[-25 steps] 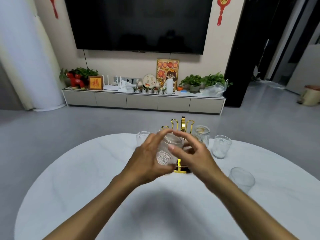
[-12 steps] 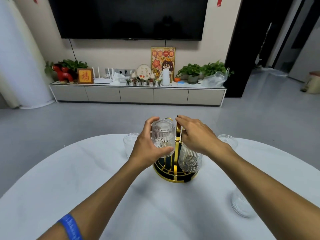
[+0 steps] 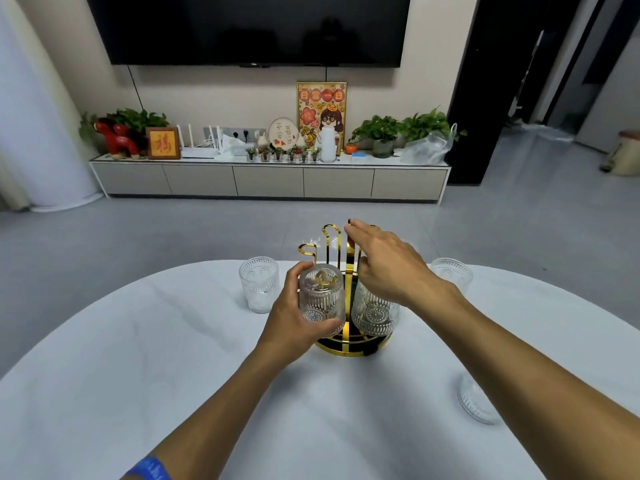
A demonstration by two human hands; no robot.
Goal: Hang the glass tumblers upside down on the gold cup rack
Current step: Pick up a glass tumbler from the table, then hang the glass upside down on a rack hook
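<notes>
Near the worktop's (image 3: 138, 358) far edge, left hand (image 3: 294, 317) grip wraps one upturned glass (image 3: 322, 296) on the rack (image 3: 349, 337); right hand (image 3: 384, 265) hovers, fingers loose, holding nothing. Five glasses, one rack.

Gold cup rack (image 3: 341, 258): shiny gold, dark base | glass tumblers (image 3: 322, 295) around the rack: clear, ribbed, with medallion pattern | table (image 3: 138, 358) beneath the rack: white, faint grey veining | wristband (image 3: 150, 468): blue
</notes>
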